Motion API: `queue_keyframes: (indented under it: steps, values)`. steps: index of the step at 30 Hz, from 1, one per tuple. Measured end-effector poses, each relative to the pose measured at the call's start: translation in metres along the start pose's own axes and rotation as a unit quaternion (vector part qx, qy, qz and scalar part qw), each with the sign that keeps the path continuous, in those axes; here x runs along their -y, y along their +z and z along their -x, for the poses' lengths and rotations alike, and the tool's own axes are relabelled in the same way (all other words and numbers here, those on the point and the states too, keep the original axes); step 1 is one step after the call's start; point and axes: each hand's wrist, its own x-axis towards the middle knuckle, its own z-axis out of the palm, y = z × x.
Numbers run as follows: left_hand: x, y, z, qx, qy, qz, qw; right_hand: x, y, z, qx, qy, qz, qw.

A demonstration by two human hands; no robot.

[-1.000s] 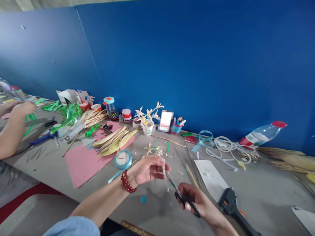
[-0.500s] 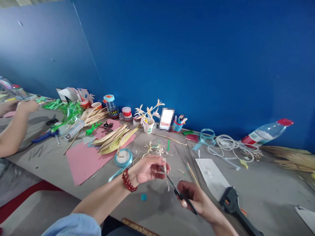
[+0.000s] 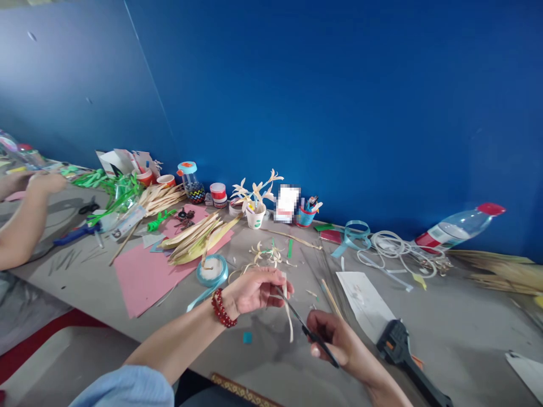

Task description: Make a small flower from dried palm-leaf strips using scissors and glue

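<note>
My left hand [image 3: 258, 291], with a red bead bracelet at the wrist, pinches a pale strip of dried husk [image 3: 289, 325] whose thin tail hangs down below the fingers. My right hand [image 3: 331, 336] is wrapped round the handles of dark scissors [image 3: 314, 337]. Their blades point up and left and meet the strip right at my left fingertips. Just beyond my left hand lie small pale husk flowers [image 3: 271, 255] with green bits. A roll of light blue ribbon [image 3: 212, 271] sits left of that hand, and a small blue square [image 3: 248, 337] lies below it.
A black glue gun [image 3: 399, 345] and white paper [image 3: 365, 299] lie to the right. Husks [image 3: 195, 240] rest on pink paper [image 3: 144, 277]. A flower cup [image 3: 255, 216] and bottle [image 3: 458, 229] stand near the blue wall. A co-worker's arm [image 3: 25, 220] reaches in at left.
The hanging tail of the strip has swung and shows longer below my left fingers. The scissors have shifted slightly; both hands stay nearly in place.
</note>
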Motion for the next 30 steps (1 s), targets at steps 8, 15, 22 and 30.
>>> queue_keyframes:
  steps: [8,15,22,30]
  values:
    - [-0.001,-0.002,-0.001,-0.013,0.061,-0.033,0.998,-0.008,-0.004,0.004,-0.026,0.003,0.082,0.996]
    - [-0.002,0.004,0.001,-0.04,0.116,0.003,0.992,-0.015,0.001,0.026,-0.049,-0.013,0.032,0.998]
    - [-0.001,0.021,0.012,-0.026,0.134,0.018,0.99,-0.004,0.054,0.019,-0.137,-0.033,-0.094,0.986]
    - [0.003,0.042,0.027,-0.01,0.137,0.019,0.99,0.01,0.082,0.014,-0.177,-0.075,-0.206,0.959]
